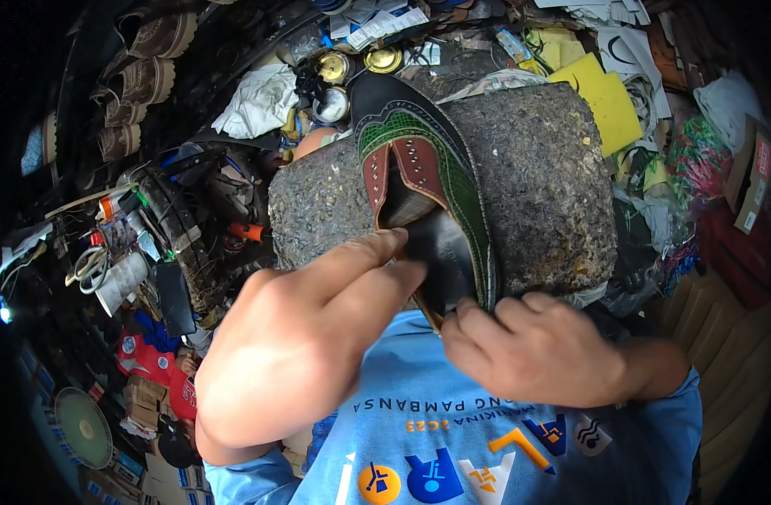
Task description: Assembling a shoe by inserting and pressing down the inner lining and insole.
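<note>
Straight into the head view: grasping the heel end of a shoe [467,202] with the right hand [537,349], curling bent fingers over the rim. Touching the left side of its opening with the left hand [289,332], a little blurred here; cannot tell whether pinching the rim or only pressing on it. Pointing the dark toe away from the grip, showing green textured panels and a brown eyelet section just ahead of the fingers. Holding it all above a rough grey block [541,185], just beyond the grip; cannot tell how firmly resting there. Looking past the toe, spotting round gold-coloured lids [384,59]. Farther ahead, seeing crumpled white sheeting [259,101] to the left of the grip, a yellow sheet [600,105] to the right. Well off left, spotting scissors [89,268]. Close behind the grip, catching a blue shirt [453,370].
</note>
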